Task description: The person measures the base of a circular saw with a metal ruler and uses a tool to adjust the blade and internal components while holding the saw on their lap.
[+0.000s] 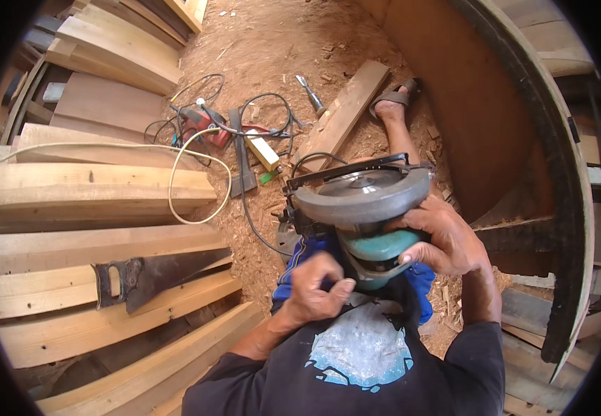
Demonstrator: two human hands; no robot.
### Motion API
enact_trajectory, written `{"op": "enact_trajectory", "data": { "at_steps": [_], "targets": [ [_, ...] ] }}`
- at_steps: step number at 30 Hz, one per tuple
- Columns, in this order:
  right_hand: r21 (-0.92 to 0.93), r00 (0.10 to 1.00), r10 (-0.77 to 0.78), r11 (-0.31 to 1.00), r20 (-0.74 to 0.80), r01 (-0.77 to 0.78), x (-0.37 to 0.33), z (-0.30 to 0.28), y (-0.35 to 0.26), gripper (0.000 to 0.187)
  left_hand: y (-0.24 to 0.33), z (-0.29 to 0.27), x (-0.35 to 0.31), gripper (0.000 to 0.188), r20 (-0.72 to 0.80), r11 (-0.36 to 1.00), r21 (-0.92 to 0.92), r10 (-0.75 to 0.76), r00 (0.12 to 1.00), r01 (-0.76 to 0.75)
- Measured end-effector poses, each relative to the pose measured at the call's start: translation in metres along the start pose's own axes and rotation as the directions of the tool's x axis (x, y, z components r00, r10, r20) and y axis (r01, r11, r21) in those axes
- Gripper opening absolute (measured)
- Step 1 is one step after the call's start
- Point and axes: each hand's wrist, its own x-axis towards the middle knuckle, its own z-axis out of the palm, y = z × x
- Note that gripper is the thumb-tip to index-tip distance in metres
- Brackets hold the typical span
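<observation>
Grey-and-teal handheld circular saw with round metal blade guard (366, 208) held over lap, off any timber. Right hand (446, 239) clamped on teal motor housing; left hand (318, 288) pinched closed at rear handle (cord or trigger, cannot tell). No cutting underway; rusty handsaw (155, 274) idle on pale stacked planks (92, 191). Probably setup stage.

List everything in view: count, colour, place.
circular saw: 1, grey guard, teal body, on lap
handsaw: 1, dark, on planks at left
planks: many, pale wood, stacked left
loose board: 1, brown, on sawdust floor
cables: several, black and cream, on floor
red tool: 1, among cables
curved wooden wall: 1, brown, right
foot in sandal: 1, top centre
left hand: at saw's underside
right hand: gripping saw body
</observation>
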Motion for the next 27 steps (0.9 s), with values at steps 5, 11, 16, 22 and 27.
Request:
{"op": "enact_trajectory", "data": {
  "at_steps": [5,11,16,22,27],
  "targets": [
    [-0.041,1.000,0.021,0.999,-0.020,-0.022,0.015,-0.001,-0.009,0.046,0.035,0.024,0.016,0.053,0.158,0.644,-0.691,-0.308,0.938,0.328],
    [-0.163,0.988,0.096,0.980,-0.124,-0.116,-0.001,0.027,-0.027,0.042,0.028,0.029,0.013,0.075,0.092,0.636,-0.748,-0.185,0.979,0.190],
    [0.040,0.926,0.219,0.975,-0.308,-0.218,0.010,0.048,-0.041,0.039,0.037,0.018,0.059,0.078,-0.063,0.761,-0.648,-0.018,0.998,-0.027],
    [0.117,0.876,0.202,0.979,-0.438,-0.167,0.026,0.092,-0.032,0.045,0.038,0.024,0.075,0.055,-0.199,0.728,-0.685,-0.231,0.952,0.034],
    [-0.063,0.928,0.088,0.991,-0.363,-0.119,0.018,0.099,-0.029,0.043,0.036,0.027,0.033,0.046,-0.109,0.525,-0.837,-0.434,0.894,0.153]
  ]
}}
